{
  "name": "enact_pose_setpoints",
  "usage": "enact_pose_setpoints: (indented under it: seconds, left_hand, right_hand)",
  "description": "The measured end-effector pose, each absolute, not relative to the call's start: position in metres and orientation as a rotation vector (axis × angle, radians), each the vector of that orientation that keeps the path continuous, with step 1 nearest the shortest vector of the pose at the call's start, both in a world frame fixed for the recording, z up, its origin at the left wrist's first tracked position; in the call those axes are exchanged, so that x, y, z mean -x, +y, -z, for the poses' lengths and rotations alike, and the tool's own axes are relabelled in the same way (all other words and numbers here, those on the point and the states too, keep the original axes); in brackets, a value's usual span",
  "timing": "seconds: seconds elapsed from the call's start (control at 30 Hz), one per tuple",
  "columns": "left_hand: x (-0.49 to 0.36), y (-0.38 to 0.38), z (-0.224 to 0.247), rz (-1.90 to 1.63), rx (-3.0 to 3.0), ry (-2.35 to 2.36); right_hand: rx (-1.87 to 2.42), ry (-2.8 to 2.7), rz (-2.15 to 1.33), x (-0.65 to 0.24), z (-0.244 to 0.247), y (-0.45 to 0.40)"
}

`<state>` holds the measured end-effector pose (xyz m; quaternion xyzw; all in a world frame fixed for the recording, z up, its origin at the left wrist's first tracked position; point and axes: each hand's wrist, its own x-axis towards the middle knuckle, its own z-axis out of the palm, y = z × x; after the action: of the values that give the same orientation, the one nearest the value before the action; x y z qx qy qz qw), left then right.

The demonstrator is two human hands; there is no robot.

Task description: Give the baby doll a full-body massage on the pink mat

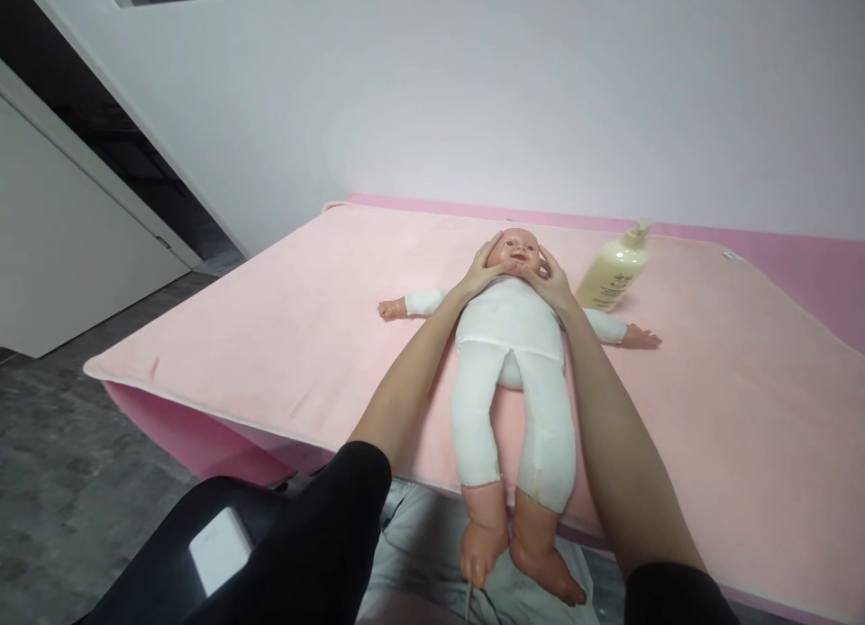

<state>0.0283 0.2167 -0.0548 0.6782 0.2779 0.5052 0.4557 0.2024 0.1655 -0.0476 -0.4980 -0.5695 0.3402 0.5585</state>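
A baby doll with a white cloth body lies on its back on a pink mat, its head toward the wall and its feet over the near edge. Both arms of the doll stretch out sideways. My left hand cups the left side of its face, the thumb on the chin. On the other side, my right hand curves round the cheek, its thumb also by the chin below the mouth. Both hands touch the head, which stays on the mat. My palms are partly hidden from view.
A pale yellow pump bottle stands just right of the doll's head, behind its arm. A white wall rises behind the table. Pink table surface shows past the mat. A small white box-like object rests at my left leg.
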Motion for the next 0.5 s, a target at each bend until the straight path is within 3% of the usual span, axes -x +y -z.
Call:
enact_pose_setpoints:
  seconds: [0.5]
  left_hand:
    - [-0.028, 0.225, 0.057, -1.273, -1.849, 0.704]
  right_hand:
    - [1.105, -1.091, -0.944, -0.208, 0.056, 0.172]
